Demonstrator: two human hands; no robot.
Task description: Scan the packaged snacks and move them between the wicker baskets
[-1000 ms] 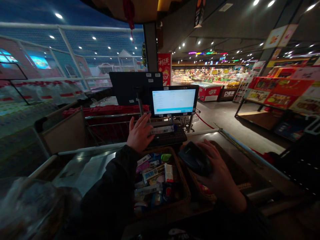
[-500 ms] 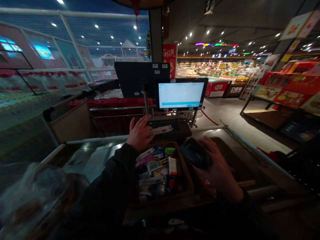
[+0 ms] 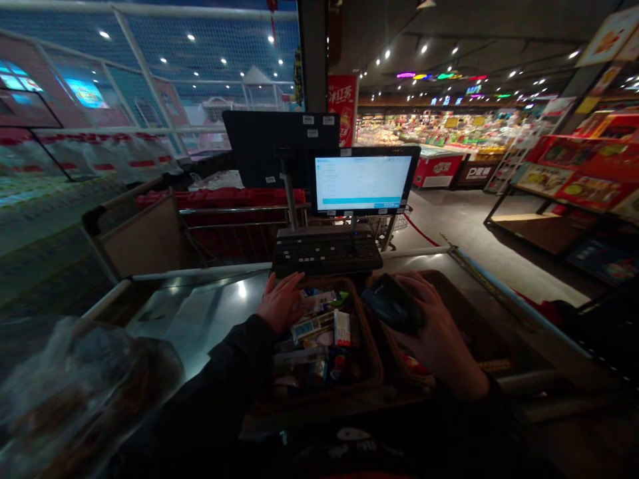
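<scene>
My right hand (image 3: 439,332) is closed around a black handheld barcode scanner (image 3: 394,303), held above the gap between two baskets. My left hand (image 3: 282,303) is over the back left of a brown woven basket (image 3: 377,359), palm down. A slim, pale packet with printing (image 3: 322,301) sticks out from under its fingers, low over the goods; the packet's left end is hidden. Small packaged goods fill this basket, among them a white and red box (image 3: 344,328) and a green-topped item (image 3: 343,297).
Behind the basket stand a black keyboard (image 3: 327,253), a lit monitor (image 3: 362,179) and the back of another screen (image 3: 279,150). A second basket (image 3: 454,299) is on the right. Clear plastic bags (image 3: 84,372) sit near left, beside the metal counter (image 3: 210,313).
My left hand has come down and back from over the keyboard to the basket, bringing the slim packet with it. My right hand and the scanner have stayed nearly in place.
</scene>
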